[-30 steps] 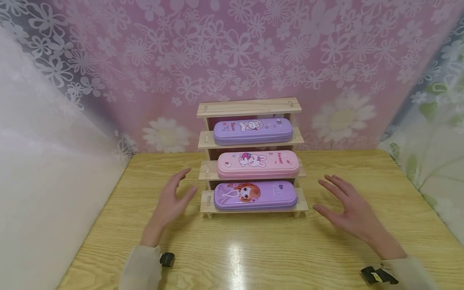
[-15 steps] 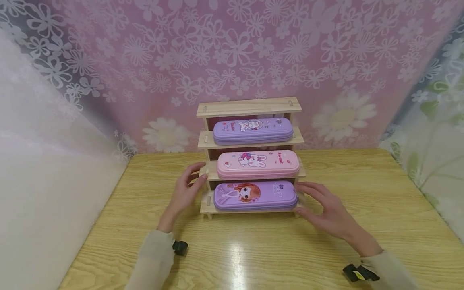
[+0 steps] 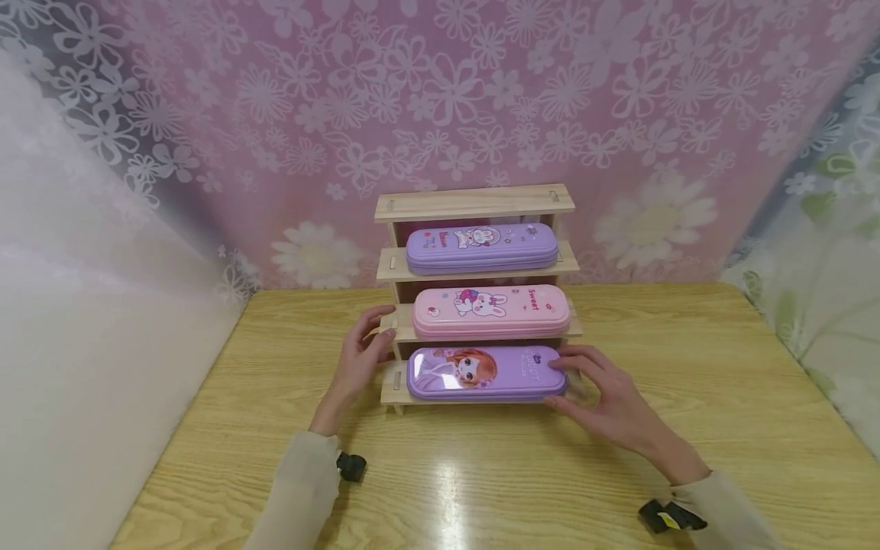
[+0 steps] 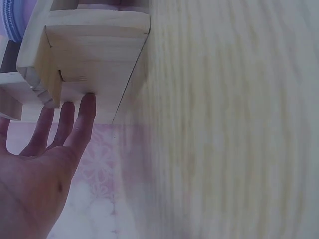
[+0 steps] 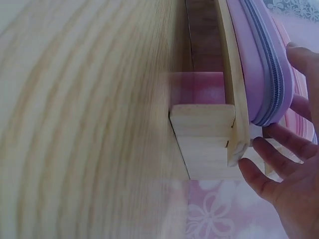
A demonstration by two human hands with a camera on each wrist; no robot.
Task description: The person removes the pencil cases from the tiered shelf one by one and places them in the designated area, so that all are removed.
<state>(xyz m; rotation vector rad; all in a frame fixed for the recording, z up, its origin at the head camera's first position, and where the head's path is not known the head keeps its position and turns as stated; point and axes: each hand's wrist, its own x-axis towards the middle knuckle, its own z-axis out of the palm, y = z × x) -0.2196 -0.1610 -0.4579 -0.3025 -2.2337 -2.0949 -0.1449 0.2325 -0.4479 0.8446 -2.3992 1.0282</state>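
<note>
A stepped wooden rack [image 3: 474, 203] bears three zippered pencil cases. On its lowest shelf lies a purple pencil case [image 3: 505, 374] with a red-haired doll figure. My right hand [image 3: 612, 401] grips this case's right end, thumb at the front edge and fingertips on the lid and end. In the right wrist view, the fingers reach around the zippered end of the purple case [image 5: 271, 84]. My left hand [image 3: 356, 359] holds the left end of the pink case's shelf between thumb and forefinger. Other left fingertips rest against the side panel [image 4: 107, 64] in the left wrist view.
A pink rabbit pencil case [image 3: 491, 312] lies on the shelf above, and a lilac one [image 3: 481, 248] higher still. The wood-grain table [image 3: 412, 473] runs up to a pink flowered backdrop [image 3: 454, 92]. Pale sheets [image 3: 103, 305] flank both sides.
Both hands have come inward from beside the rack. My left hand has reached the shelf end; my right has taken hold of the lowest pencil case, which now tilts slightly with glare on its lid.
</note>
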